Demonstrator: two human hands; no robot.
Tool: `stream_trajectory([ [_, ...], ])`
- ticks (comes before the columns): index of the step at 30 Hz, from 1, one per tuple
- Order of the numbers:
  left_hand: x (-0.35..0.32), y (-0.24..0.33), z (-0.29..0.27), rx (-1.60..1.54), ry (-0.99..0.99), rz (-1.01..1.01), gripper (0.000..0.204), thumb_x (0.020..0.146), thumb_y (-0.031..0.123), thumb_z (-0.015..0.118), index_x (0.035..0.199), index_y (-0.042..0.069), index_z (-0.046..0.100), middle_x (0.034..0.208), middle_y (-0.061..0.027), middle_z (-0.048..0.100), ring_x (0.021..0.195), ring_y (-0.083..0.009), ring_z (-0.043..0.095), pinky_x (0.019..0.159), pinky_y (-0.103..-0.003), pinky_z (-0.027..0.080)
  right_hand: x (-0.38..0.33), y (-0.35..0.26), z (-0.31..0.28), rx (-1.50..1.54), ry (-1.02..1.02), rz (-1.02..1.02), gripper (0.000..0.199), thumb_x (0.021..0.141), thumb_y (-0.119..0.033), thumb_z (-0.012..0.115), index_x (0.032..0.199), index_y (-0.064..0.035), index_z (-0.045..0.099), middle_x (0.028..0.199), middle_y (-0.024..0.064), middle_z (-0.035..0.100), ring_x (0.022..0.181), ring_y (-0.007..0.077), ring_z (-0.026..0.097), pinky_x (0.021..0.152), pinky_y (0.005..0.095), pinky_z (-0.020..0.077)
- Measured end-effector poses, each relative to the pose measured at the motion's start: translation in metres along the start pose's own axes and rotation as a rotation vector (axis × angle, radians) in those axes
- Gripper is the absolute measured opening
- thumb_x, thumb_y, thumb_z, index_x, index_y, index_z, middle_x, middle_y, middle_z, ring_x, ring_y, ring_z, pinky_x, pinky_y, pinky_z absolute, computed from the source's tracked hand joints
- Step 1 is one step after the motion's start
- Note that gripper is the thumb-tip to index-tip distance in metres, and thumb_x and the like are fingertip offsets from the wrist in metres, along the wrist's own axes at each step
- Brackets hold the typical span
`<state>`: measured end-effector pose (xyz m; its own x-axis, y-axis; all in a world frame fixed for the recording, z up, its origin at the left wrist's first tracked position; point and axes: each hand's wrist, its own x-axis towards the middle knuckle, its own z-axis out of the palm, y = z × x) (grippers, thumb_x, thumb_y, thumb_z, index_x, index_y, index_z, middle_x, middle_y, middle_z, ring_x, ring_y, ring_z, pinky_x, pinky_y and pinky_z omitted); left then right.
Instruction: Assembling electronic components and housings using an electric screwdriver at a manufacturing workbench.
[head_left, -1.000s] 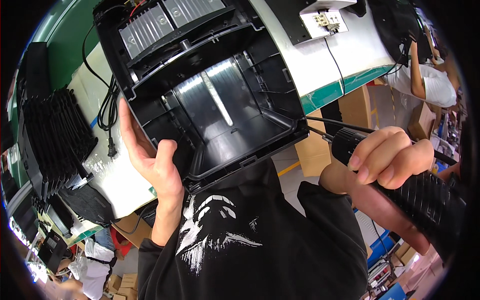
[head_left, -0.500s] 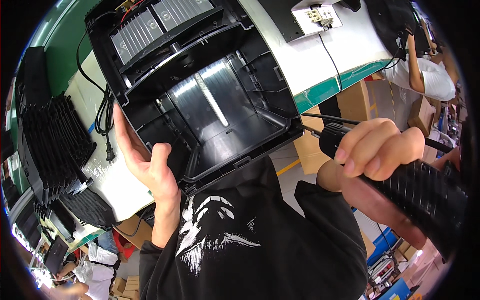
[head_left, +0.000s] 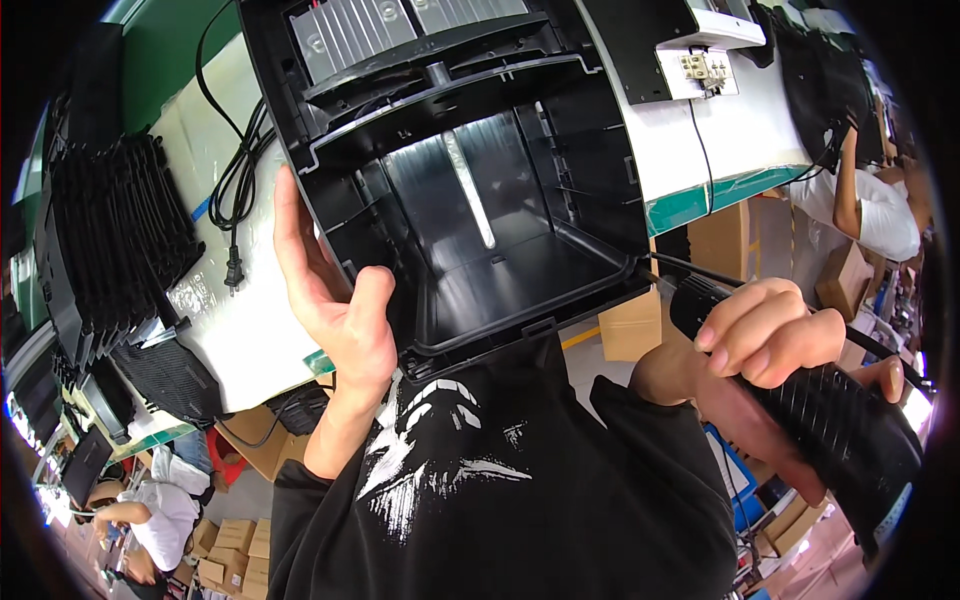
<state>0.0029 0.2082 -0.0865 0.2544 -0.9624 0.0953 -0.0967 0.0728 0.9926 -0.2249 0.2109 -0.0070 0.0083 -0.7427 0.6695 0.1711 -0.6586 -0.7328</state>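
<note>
A black plastic housing [head_left: 500, 282] with an open cavity lies tilted in front of me, its near edge close to my shirt. My left hand [head_left: 345, 310] grips its left wall, the fingers along the outside and the thumb by the near rim. In my closed right hand [head_left: 770, 335] is a black power screwdriver [head_left: 825, 430]. The screwdriver's tip points at the housing's right near corner; whether it touches a screw cannot be made out. Ribbed metal plates [head_left: 375, 35] sit in the housing's far section.
Left of the housing are a coiled black cord with a plug [head_left: 233, 265] and a row of black plastic parts [head_left: 120, 240]. A black unit with a pale socket block [head_left: 700, 70] stands at the far right. Cardboard boxes [head_left: 230, 550] and other people [head_left: 870, 205] are beyond the table.
In the picture, the housing, both hands and the table items appear shifted right and slightly down. The left hand keeps its grip, and the screwdriver's tip stays by the same corner.
</note>
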Motion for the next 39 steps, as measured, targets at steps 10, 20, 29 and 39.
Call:
stream_trajectory([
  [10, 0.001, 0.003, 0.001, -0.143, -0.014, -0.052, 0.079, 0.062, -0.008, 0.044, 0.138, -0.004, 0.022, 0.140, -0.0156, 0.030, 0.131, -0.0242, 0.029, 0.107, -0.033, 0.021, 0.001, -0.002, -0.003, -0.008, 0.040, -0.002, 0.087, 0.074, -0.071, 0.049, 0.139, -0.0204, 0.022, 0.072, 0.0085, 0.047, 0.045, 0.0161, 0.047, 0.038, 0.0277, 0.0437],
  [20, -0.001, -0.008, -0.005, -0.130, 0.032, 0.001, 0.080, 0.058, -0.005, 0.043, 0.137, -0.004, 0.026, 0.141, -0.0153, 0.031, 0.132, -0.0228, 0.028, 0.108, -0.030, 0.016, 0.044, -0.094, -0.061, 0.236, 0.134, -0.127, 0.051, 0.069, -0.055, 0.068, 0.072, -0.0093, 0.045, 0.065, -0.0001, 0.048, 0.049, 0.0090, 0.048, 0.048, 0.0213, 0.0425],
  [29, 0.000, -0.006, -0.001, -0.119, 0.019, 0.001, 0.081, 0.058, -0.005, 0.042, 0.137, -0.005, 0.025, 0.141, -0.0161, 0.030, 0.133, -0.0236, 0.026, 0.109, -0.031, 0.015, 0.093, 0.005, -0.133, -0.588, 0.635, -0.300, 0.092, 0.062, -0.091, 0.013, 0.061, -0.0044, 0.046, 0.049, 0.0091, 0.039, 0.046, 0.0222, 0.041, 0.054, 0.0368, 0.0401],
  [39, 0.003, -0.002, 0.007, -0.126, 0.008, -0.016, 0.082, 0.057, -0.005, 0.042, 0.138, -0.004, 0.024, 0.142, -0.0151, 0.028, 0.133, -0.0238, 0.025, 0.109, -0.031, 0.014, 0.133, 0.041, -0.170, -0.335, 0.464, 0.013, 0.078, 0.074, -0.078, 0.027, 0.075, -0.0010, 0.044, 0.061, 0.0108, 0.046, 0.049, 0.0209, 0.042, 0.050, 0.0336, 0.0392],
])
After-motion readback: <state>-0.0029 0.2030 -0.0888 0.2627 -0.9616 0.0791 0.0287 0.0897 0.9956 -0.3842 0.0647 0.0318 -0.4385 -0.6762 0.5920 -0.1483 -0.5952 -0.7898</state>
